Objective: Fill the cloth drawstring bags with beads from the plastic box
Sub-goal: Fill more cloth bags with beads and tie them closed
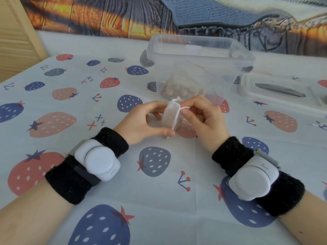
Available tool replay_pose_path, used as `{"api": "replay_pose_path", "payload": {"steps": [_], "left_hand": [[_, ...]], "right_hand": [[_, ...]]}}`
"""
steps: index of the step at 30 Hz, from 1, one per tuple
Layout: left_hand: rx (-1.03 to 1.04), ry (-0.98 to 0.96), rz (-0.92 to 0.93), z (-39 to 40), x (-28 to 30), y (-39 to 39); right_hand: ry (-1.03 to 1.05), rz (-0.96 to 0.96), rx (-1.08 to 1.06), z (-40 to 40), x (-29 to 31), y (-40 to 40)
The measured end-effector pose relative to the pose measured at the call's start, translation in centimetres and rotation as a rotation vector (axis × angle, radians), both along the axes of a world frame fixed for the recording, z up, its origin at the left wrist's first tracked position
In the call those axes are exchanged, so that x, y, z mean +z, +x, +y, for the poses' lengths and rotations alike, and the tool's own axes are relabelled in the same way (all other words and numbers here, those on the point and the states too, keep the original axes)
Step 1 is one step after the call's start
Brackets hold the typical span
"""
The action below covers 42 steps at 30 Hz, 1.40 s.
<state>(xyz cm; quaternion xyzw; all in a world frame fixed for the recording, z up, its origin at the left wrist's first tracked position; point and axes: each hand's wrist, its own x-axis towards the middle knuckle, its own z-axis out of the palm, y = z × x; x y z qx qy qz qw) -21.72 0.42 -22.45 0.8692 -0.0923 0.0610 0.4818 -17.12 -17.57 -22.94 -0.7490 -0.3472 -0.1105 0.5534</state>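
Note:
A small white cloth drawstring bag (170,116) is held upright just above the table, in front of the clear plastic box (198,55). My left hand (141,123) grips the bag's left side, thumb under its lower edge. My right hand (203,117) pinches the bag's top edge and its white drawstring (177,117), which hangs down the bag's right side. Tan wooden beads (178,91) lie in a heap at the bottom of the box, behind the bag.
The box's clear lid (283,92) with a grey handle lies flat to the right of the box. A strawberry-print tablecloth (155,191) covers the table. A patterned cloth hangs at the back, and a wooden panel stands at the far left.

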Motion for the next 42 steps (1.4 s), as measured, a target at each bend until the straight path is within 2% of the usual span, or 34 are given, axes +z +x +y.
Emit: {"api": "replay_pose_path", "payload": {"steps": [10, 12, 15, 18, 21, 23, 26, 30, 33, 37, 40, 42], "left_hand": [[0.011, 0.048, -0.012, -0.1, -0.1, -0.2], [0.015, 0.062, -0.020, 0.0, -0.1, -0.2], [0.019, 0.088, -0.027, 0.0, -0.2, -0.2], [0.021, 0.099, -0.034, 0.0, -0.1, -0.2], [0.019, 0.106, -0.031, -0.1, -0.1, -0.3], [0.011, 0.107, -0.023, -0.1, -0.1, -0.2], [0.010, 0.111, -0.004, -0.1, -0.2, -0.2], [-0.005, 0.124, -0.014, 0.0, -0.2, -0.1], [-0.009, 0.136, -0.029, -0.1, -0.2, -0.1], [-0.013, 0.140, -0.041, 0.0, -0.3, -0.1], [-0.012, 0.149, -0.054, 0.1, -0.3, 0.0], [0.007, 0.158, -0.066, 0.2, -0.3, -0.1]], "right_hand": [[0.002, 0.063, 0.116, 0.0, 0.8, -0.9], [0.119, 0.207, 0.126, -0.1, 1.2, -1.1], [0.392, 0.560, 0.028, -0.6, 1.6, 0.0], [0.528, 0.931, -0.042, -1.2, 1.5, 1.5], [0.692, 1.249, 0.094, -1.7, 1.2, 2.3], [0.799, 1.318, 0.182, -1.7, 1.2, 2.6], [0.905, 1.380, 0.201, -1.9, 1.2, 3.0], [0.881, 1.517, 0.256, -2.1, 1.1, 3.2], [0.824, 1.553, 0.427, -2.5, 1.1, 2.9], [0.668, 1.460, 0.367, -2.5, 1.1, 2.7], [0.567, 1.227, 0.205, -1.7, 0.8, 2.6], [0.389, 0.985, 0.134, -1.5, 1.0, 2.1]]}}
